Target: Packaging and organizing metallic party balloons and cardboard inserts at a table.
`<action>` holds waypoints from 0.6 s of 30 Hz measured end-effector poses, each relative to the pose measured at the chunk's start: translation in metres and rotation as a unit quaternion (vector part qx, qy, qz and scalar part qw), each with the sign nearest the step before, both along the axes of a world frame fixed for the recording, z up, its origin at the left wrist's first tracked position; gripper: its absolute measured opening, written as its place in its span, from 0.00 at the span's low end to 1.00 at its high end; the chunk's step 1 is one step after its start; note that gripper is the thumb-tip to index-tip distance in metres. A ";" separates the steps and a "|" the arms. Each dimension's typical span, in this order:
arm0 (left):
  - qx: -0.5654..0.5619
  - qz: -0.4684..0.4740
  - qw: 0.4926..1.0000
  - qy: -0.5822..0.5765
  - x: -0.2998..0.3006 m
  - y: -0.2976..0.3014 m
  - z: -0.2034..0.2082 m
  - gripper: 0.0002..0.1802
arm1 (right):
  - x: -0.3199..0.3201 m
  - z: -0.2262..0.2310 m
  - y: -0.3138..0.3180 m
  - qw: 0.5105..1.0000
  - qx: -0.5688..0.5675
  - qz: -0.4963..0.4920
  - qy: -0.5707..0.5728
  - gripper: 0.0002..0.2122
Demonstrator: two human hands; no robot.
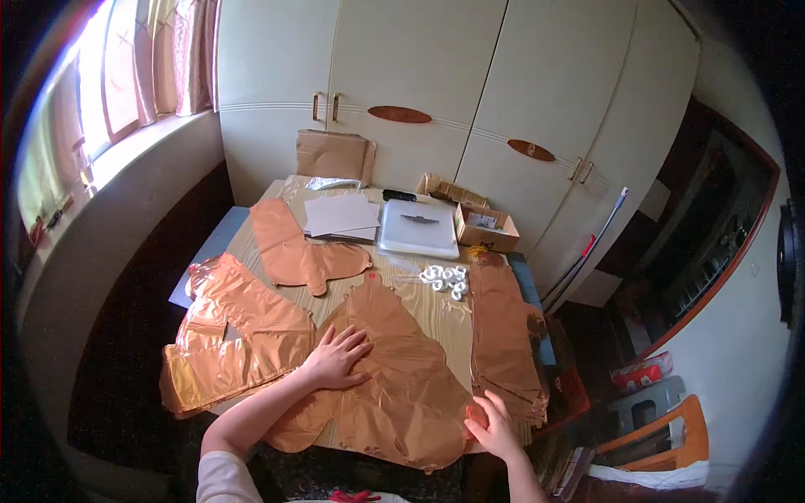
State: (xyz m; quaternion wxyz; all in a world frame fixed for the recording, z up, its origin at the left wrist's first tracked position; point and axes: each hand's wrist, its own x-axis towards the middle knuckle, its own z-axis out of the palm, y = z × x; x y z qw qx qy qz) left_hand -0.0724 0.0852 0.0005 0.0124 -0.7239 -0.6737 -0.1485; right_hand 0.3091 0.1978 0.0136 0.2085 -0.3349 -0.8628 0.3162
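A large flat copper-coloured foil balloon [394,360] is spread across the near middle of the table. On its left part my left hand [337,359] lies flat, fingers stretched out. At the balloon's right edge my right hand [495,426] is closed, thumb and fingers pinching a bit of orange foil that seems to be the edge. Left of it lies another pile of shiny copper foil balloons [251,335], partly under my left forearm. A further flat foil balloon [289,247] rests farther back on the left. On the right, a folded stack of copper foil [499,344] lies along the table edge.
Behind the balloons on the table [335,314] are white sheets [340,215], a clear plastic box [419,230], an open cardboard box [488,228] and white ribbon rolls [443,277]. Cupboards [402,59] stand behind. An orange wooden chair [662,440] is at right.
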 end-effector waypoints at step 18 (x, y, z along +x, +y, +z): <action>-0.039 -0.016 0.999 0.016 0.003 0.004 0.004 0.38 | -0.006 0.003 -0.012 0.997 0.073 0.029 0.008 0.11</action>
